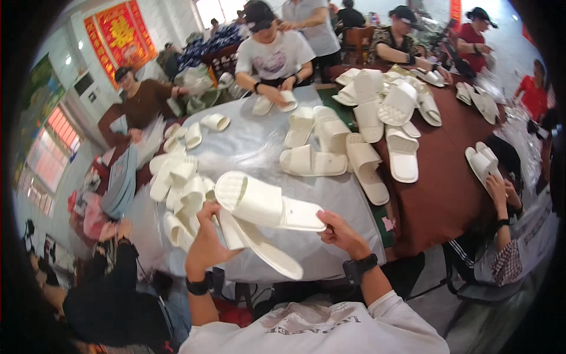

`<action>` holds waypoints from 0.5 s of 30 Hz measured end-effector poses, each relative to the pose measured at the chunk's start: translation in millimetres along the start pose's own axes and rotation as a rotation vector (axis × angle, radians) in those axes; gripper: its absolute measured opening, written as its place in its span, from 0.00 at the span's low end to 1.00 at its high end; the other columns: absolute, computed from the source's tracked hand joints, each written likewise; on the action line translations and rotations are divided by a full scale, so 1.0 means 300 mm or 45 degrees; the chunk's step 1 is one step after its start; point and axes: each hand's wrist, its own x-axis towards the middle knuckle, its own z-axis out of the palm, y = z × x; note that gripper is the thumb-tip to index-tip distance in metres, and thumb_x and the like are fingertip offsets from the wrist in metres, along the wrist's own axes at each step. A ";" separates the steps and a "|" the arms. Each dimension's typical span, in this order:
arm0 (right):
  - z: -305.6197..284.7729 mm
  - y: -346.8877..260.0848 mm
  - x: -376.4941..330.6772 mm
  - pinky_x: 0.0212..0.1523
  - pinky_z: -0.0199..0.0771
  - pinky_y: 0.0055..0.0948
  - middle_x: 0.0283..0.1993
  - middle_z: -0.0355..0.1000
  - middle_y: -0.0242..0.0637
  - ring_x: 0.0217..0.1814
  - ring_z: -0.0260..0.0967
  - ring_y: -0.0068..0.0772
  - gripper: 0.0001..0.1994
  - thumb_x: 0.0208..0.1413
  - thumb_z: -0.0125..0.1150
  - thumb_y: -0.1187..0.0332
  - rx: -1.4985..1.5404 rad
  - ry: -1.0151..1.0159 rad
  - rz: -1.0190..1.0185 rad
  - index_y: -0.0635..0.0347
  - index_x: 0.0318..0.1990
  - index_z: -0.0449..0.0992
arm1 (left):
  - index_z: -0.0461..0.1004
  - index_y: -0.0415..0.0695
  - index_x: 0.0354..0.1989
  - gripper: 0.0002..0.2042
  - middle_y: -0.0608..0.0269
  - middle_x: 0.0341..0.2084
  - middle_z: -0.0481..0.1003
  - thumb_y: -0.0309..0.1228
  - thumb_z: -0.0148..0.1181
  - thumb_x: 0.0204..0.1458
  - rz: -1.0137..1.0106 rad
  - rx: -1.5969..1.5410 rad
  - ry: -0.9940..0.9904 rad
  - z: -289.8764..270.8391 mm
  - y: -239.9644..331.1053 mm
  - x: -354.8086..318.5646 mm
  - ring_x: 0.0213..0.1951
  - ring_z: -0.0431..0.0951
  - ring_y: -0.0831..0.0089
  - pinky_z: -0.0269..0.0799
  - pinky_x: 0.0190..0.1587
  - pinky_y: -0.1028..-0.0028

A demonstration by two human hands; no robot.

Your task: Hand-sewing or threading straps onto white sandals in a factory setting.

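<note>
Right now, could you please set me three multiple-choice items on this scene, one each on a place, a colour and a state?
1. Where does the big heap of slippers lie?
A. far right on the table
B. on the floor
C. on a chair

2. What colour is the upper slipper?
A. black
B. white
C. red

3. What does the right hand do?
A. hangs free
B. holds the slipper's end
C. grips a bag

Answers:
1 A, it lies on the brown table.
2 B, plainly white.
3 B, fingers at its end; the left hand steadies the lower slipper.
</note>
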 end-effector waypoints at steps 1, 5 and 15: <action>0.016 0.004 0.004 0.19 0.42 0.19 0.23 0.53 0.18 0.19 0.44 0.12 0.14 0.73 0.53 0.50 0.030 0.003 -0.104 0.48 0.44 0.67 | 0.67 0.42 0.49 0.36 0.48 0.50 0.65 0.31 0.85 0.31 -0.039 0.123 -0.025 -0.037 -0.003 -0.002 0.56 0.71 0.48 0.68 0.60 0.58; 0.127 0.056 0.064 0.18 0.43 0.20 0.25 0.57 0.21 0.19 0.46 0.12 0.14 0.75 0.50 0.50 -0.062 0.095 -0.170 0.49 0.53 0.66 | 0.69 0.42 0.47 0.34 0.53 0.47 0.68 0.25 0.80 0.28 -0.188 0.567 -0.220 -0.168 -0.070 0.024 0.54 0.72 0.48 0.71 0.58 0.59; 0.555 0.274 0.563 0.17 0.45 0.20 0.28 0.63 0.25 0.18 0.48 0.15 0.15 0.75 0.48 0.49 0.083 0.033 -0.041 0.43 0.58 0.60 | 0.72 0.42 0.42 0.29 0.50 0.48 0.66 0.28 0.81 0.28 -0.386 1.098 -0.178 -0.494 -0.405 0.098 0.54 0.71 0.47 0.71 0.58 0.58</action>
